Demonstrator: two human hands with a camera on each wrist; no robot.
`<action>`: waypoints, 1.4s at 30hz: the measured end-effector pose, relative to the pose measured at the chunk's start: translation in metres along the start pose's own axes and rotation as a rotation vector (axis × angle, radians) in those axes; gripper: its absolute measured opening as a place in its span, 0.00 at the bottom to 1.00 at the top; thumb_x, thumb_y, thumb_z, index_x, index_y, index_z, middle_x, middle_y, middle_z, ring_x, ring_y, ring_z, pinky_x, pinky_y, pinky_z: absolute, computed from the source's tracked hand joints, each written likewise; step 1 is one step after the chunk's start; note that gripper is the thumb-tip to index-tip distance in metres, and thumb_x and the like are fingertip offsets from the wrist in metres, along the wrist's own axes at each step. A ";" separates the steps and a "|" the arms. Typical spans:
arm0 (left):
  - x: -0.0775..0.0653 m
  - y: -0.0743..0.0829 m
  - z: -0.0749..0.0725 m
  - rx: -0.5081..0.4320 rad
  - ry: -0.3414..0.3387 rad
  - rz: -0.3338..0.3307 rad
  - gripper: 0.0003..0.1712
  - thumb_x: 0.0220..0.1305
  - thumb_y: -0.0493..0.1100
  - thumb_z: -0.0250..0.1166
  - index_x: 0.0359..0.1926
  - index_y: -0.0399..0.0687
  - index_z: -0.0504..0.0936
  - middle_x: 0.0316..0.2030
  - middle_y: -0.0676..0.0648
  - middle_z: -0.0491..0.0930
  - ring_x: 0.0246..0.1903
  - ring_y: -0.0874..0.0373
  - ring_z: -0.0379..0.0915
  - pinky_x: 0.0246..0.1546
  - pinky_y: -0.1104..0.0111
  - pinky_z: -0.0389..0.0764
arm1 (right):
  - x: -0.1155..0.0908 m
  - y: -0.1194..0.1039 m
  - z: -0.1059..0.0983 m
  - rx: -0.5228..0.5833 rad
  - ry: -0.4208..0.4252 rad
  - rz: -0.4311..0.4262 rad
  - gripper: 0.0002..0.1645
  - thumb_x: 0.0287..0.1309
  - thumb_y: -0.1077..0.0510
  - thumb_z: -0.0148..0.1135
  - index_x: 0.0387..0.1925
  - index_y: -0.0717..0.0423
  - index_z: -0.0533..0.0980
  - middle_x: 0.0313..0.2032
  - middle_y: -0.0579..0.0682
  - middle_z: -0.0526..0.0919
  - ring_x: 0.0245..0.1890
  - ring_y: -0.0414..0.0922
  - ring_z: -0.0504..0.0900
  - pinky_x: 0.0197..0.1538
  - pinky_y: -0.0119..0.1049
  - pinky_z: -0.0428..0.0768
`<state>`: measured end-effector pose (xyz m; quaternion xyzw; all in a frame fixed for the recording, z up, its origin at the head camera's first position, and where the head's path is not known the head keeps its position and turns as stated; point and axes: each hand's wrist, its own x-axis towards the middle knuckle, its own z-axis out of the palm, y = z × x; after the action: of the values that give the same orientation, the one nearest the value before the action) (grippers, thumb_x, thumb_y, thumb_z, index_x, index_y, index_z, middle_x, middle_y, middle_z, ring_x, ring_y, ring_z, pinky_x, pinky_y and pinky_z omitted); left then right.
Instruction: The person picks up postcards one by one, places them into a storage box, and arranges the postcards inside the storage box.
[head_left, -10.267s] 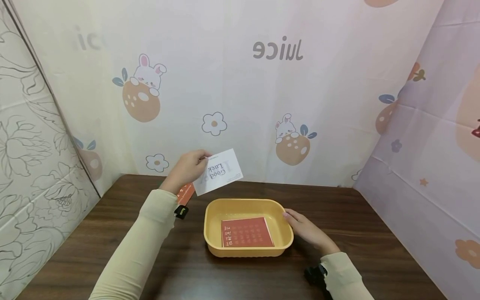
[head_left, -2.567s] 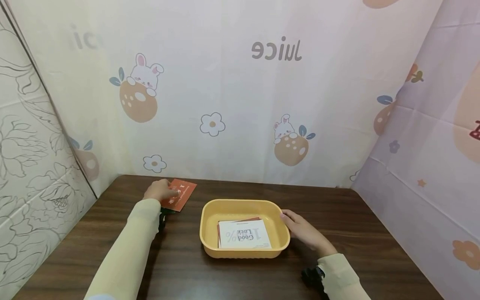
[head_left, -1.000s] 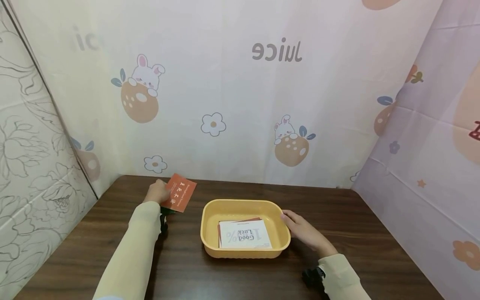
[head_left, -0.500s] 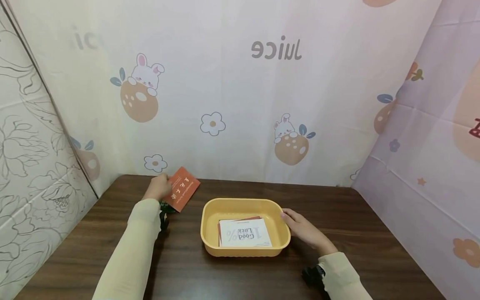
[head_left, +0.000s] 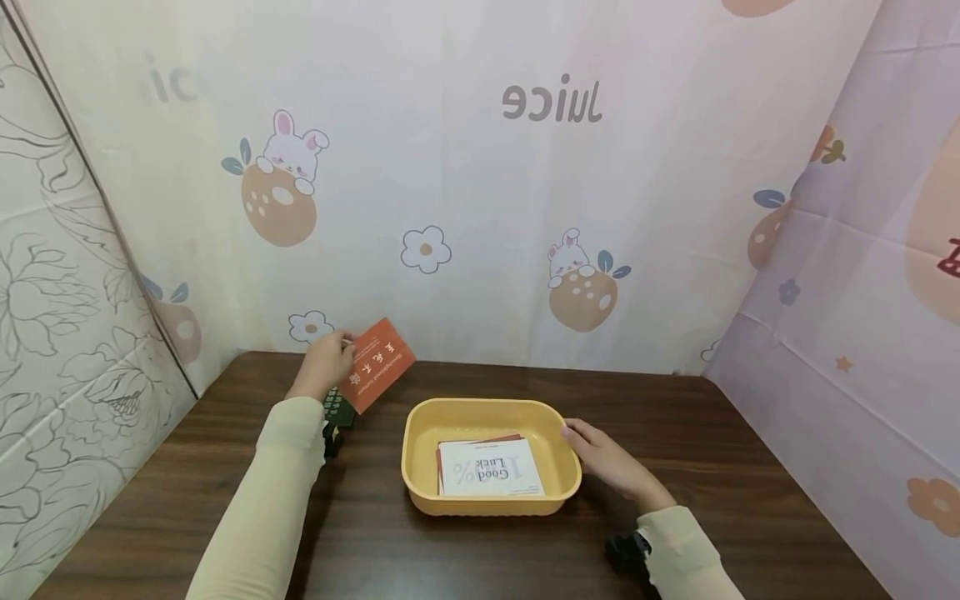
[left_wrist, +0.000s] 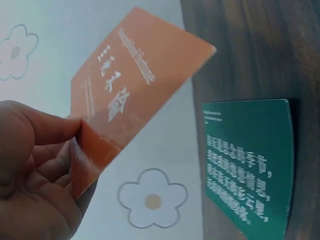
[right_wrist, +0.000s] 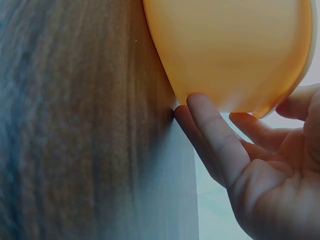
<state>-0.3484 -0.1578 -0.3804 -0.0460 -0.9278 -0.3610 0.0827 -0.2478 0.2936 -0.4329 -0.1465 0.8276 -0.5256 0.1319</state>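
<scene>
My left hand [head_left: 327, 364] pinches an orange-red card [head_left: 377, 365] by one edge, between thumb and fingers. White lettering covers the card's face, and in the left wrist view it stands tilted in the air. On the table below lies a dark green card [left_wrist: 250, 165] with white characters, partly hidden by hand and card in the head view. My right hand [head_left: 603, 454] holds the right end of a yellow plastic tray [head_left: 420, 454], thumb at the rim and fingers against the outer wall [right_wrist: 235, 60]. Inside lies a white "Good Luck" card [head_left: 491, 468] over red card edges.
The brown wood-grain table [head_left: 420, 554] ends at a printed curtain [head_left: 480, 167] along the back. More patterned cloth closes off the left and right sides. A black wrist device [head_left: 628, 557] sits by the right sleeve.
The left hand has laid the white card onto the red one in the tray, then lifted the orange-red card up and rightward, uncovering the green one. The right hand stays at the tray.
</scene>
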 end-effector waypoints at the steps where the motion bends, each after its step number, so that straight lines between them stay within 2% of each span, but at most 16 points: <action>1: -0.001 0.002 0.000 0.002 0.005 0.010 0.21 0.78 0.40 0.49 0.63 0.31 0.71 0.56 0.29 0.76 0.45 0.42 0.79 0.41 0.54 0.82 | 0.000 0.000 0.000 -0.001 0.003 0.004 0.33 0.80 0.47 0.40 0.72 0.68 0.58 0.62 0.67 0.72 0.57 0.56 0.79 0.53 0.49 0.81; 9: -0.008 0.019 -0.004 0.007 0.040 0.093 0.19 0.77 0.40 0.51 0.61 0.35 0.74 0.53 0.33 0.79 0.40 0.45 0.80 0.37 0.56 0.82 | 0.001 0.001 0.000 0.001 0.017 0.017 0.34 0.80 0.46 0.41 0.72 0.68 0.58 0.62 0.67 0.72 0.56 0.56 0.79 0.52 0.49 0.81; 15: -0.011 0.034 -0.008 0.006 0.059 0.185 0.17 0.76 0.40 0.55 0.59 0.38 0.79 0.47 0.37 0.83 0.35 0.50 0.80 0.34 0.58 0.81 | 0.001 0.002 -0.001 0.000 0.024 0.022 0.34 0.80 0.46 0.41 0.71 0.68 0.59 0.62 0.67 0.72 0.56 0.56 0.79 0.52 0.48 0.81; 19: -0.012 0.042 -0.011 -0.024 0.034 0.206 0.16 0.75 0.41 0.58 0.58 0.42 0.81 0.45 0.41 0.83 0.34 0.51 0.77 0.36 0.59 0.80 | 0.001 0.003 -0.001 -0.003 0.015 0.012 0.34 0.80 0.46 0.41 0.71 0.69 0.58 0.61 0.68 0.72 0.56 0.56 0.79 0.52 0.48 0.81; 24: -0.013 0.050 -0.015 -0.054 0.011 0.250 0.15 0.74 0.40 0.58 0.57 0.42 0.83 0.47 0.42 0.84 0.40 0.50 0.78 0.43 0.55 0.80 | 0.000 0.003 -0.001 -0.004 0.009 0.004 0.34 0.80 0.46 0.41 0.71 0.69 0.58 0.61 0.68 0.73 0.56 0.57 0.79 0.53 0.48 0.81; 29: -0.018 0.062 -0.016 -0.092 -0.020 0.280 0.15 0.74 0.40 0.58 0.56 0.42 0.83 0.46 0.42 0.84 0.38 0.50 0.76 0.39 0.58 0.80 | 0.000 0.004 -0.001 -0.011 0.009 -0.002 0.34 0.80 0.46 0.41 0.71 0.68 0.58 0.61 0.67 0.72 0.57 0.56 0.78 0.54 0.49 0.80; 34: -0.023 0.073 -0.013 -0.099 -0.037 0.309 0.14 0.73 0.41 0.60 0.55 0.44 0.85 0.44 0.45 0.84 0.36 0.52 0.75 0.37 0.61 0.78 | 0.001 0.004 -0.001 0.004 0.007 -0.007 0.34 0.80 0.46 0.40 0.72 0.68 0.58 0.62 0.67 0.72 0.57 0.57 0.78 0.54 0.49 0.80; 42: -0.024 0.083 -0.003 -0.092 -0.059 0.367 0.13 0.73 0.39 0.60 0.54 0.44 0.85 0.44 0.45 0.85 0.37 0.53 0.77 0.40 0.60 0.80 | 0.002 0.006 -0.001 0.003 0.019 0.003 0.35 0.79 0.45 0.42 0.71 0.68 0.60 0.61 0.66 0.73 0.57 0.56 0.79 0.54 0.49 0.80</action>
<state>-0.3121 -0.0994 -0.3284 -0.2289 -0.8883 -0.3805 0.1176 -0.2508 0.2961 -0.4376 -0.1401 0.8283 -0.5279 0.1248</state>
